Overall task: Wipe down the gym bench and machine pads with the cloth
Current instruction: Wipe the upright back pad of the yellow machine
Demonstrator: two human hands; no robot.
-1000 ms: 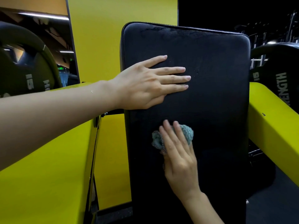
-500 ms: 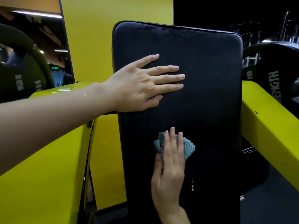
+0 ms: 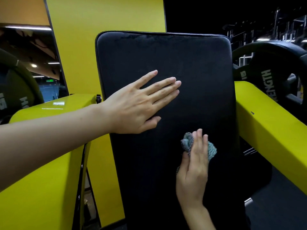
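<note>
A tall black machine pad [image 3: 191, 67] stands upright in front of me, with faint smears near its top edge. My left hand [image 3: 141, 102] lies flat on the pad's left middle, fingers straight and spread. Lower and to the right, my right hand [image 3: 194, 166] presses a small crumpled blue-grey cloth [image 3: 211, 150] against the pad with straight fingers. The cloth shows on both sides of the fingers; its middle is hidden under them.
Yellow machine arms flank the pad, one at the left [image 3: 46, 146] and one at the right [image 3: 269, 123]. Black weight plates hang at the far left [image 3: 15, 90] and the right [image 3: 272, 75]. A yellow wall panel [image 3: 99, 27] stands behind.
My right hand slid the cloth to the right and a little down across the pad. My left hand stayed flat on the pad. The view shifted slightly.
</note>
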